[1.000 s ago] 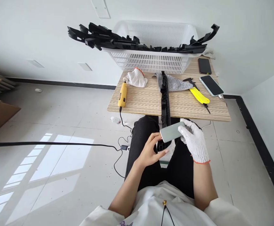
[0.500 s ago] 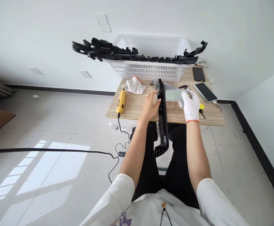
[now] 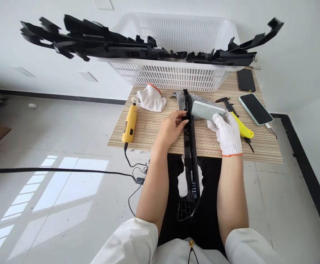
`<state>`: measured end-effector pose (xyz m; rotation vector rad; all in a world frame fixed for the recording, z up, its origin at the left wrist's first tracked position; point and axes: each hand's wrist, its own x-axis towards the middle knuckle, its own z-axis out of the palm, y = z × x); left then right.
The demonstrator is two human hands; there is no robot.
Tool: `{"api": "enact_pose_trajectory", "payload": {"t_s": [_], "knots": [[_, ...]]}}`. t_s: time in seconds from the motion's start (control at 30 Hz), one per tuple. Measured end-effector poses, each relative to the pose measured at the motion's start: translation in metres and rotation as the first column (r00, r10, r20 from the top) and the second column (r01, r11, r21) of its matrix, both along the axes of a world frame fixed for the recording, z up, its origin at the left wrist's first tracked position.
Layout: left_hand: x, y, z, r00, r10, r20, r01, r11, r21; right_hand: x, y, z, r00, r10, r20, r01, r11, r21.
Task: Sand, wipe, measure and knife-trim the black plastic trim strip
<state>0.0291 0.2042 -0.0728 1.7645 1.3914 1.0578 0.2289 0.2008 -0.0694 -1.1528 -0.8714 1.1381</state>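
A long black plastic trim piece [image 3: 191,154] lies lengthwise over the table's front edge, its lower end between my knees. My bare left hand [image 3: 169,128] pinches its upper part between thumb and fingers. My right hand [image 3: 227,132], in a white knitted glove, grips a pale grey-green flat rectangular slab [image 3: 205,110] by its right end. The slab is tilted, its left end right beside the trim piece; whether they touch I cannot tell. Under them is a grey cloth [image 3: 180,97]. Near my right hand lie a yellow-handled tool [image 3: 244,128] and a dark caliper [image 3: 228,104].
Behind stands a white basket [image 3: 165,75] with several black trim pieces [image 3: 116,46] across it, jutting past both sides. A yellow corded rotary tool [image 3: 129,124] and a white glove [image 3: 151,98] lie left. Two phones [image 3: 255,109] lie right. A black cable [image 3: 66,170] crosses the left side.
My view has moved closer to the table. The slab in my right hand has tilted, its right end now lower. My left hand still holds the trim piece.
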Motion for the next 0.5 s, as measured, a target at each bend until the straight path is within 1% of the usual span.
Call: {"api": "enact_pose_trajectory", "payload": {"t_s": [0.07, 0.1, 0.13, 0.2, 0.27, 0.33, 0.37, 0.4, 0.43, 0.47, 0.5], "knots": [[0.0, -0.002, 0.002, 0.999, 0.026, -0.043, -0.026, 1.0, 0.002, 0.0, -0.004, 0.005, 0.999, 0.009, 0.048, -0.011, 1.0, 0.029], [0.0, -0.003, 0.003, 0.997, 0.043, -0.072, -0.042, 0.999, 0.014, 0.0, -0.006, 0.007, 0.994, 0.02, 0.105, -0.022, 1.0, 0.02], [0.0, -0.003, 0.002, 0.994, 0.058, -0.096, -0.056, 0.998, 0.031, 0.001, -0.008, 0.008, 0.984, 0.039, 0.173, -0.038, 0.999, -0.01], [0.0, 0.0, -0.002, 0.99, 0.078, -0.116, -0.072, 0.996, 0.049, 0.002, -0.013, 0.01, 0.953, 0.096, 0.288, -0.064, 0.991, -0.118], [-0.001, 0.002, -0.005, 0.991, 0.086, -0.105, -0.081, 0.995, 0.05, 0.004, -0.017, 0.013, 0.926, 0.144, 0.35, -0.069, 0.973, -0.218], [0.0, 0.001, -0.001, 0.989, 0.119, -0.085, -0.111, 0.99, 0.092, 0.004, -0.02, 0.016, 0.915, 0.16, 0.37, -0.067, 0.965, -0.253], [0.002, -0.004, 0.005, 0.989, 0.137, -0.062, -0.127, 0.983, 0.135, 0.003, -0.021, 0.018, 0.912, 0.163, 0.375, -0.07, 0.966, -0.249], [0.003, -0.013, 0.014, 0.99, 0.14, -0.031, -0.132, 0.974, 0.187, 0.003, -0.021, 0.02, 0.913, 0.161, 0.375, -0.071, 0.968, -0.242], [0.006, -0.026, 0.027, 0.993, 0.118, 0.009, -0.117, 0.963, 0.243, 0.002, -0.022, 0.022, 0.918, 0.156, 0.365, -0.071, 0.969, -0.236], [0.008, -0.043, 0.041, 0.997, 0.052, 0.056, -0.065, 0.959, 0.276, 0.001, -0.022, 0.023, 0.925, 0.153, 0.348, -0.075, 0.971, -0.229], [0.011, -0.063, 0.055, 0.995, -0.056, 0.08, 0.028, 0.951, 0.306, 0.0, -0.022, 0.024, 0.933, 0.152, 0.327, -0.081, 0.972, -0.221]]}}
